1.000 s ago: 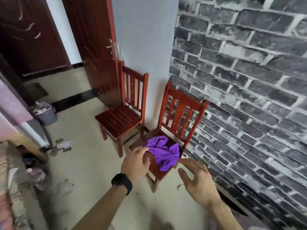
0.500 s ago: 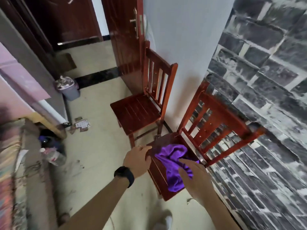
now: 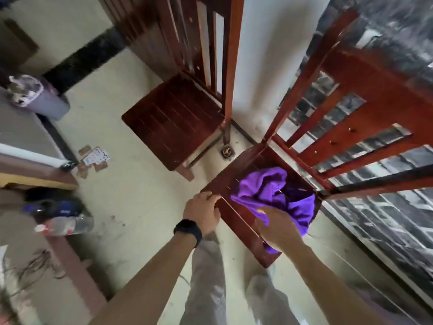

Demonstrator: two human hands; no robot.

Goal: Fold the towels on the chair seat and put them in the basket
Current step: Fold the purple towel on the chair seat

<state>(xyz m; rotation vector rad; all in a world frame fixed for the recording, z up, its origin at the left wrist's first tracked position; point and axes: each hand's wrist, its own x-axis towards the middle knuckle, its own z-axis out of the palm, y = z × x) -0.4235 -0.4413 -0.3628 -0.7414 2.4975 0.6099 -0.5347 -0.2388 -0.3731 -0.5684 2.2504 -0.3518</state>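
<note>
Spare chair (image 3: pixel 173 118) upper centre, bin (image 3: pixel 39 99) upper left, playing cards (image 3: pixel 95 158) on floor left, plastic bottle (image 3: pixel 65 226) lower left, brick wall (image 3: pixel 386 219) right.

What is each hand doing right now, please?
Left hand: closed, fingers curled over the edge of the chair seat.
Right hand: closed, gripping the purple towel.
</note>
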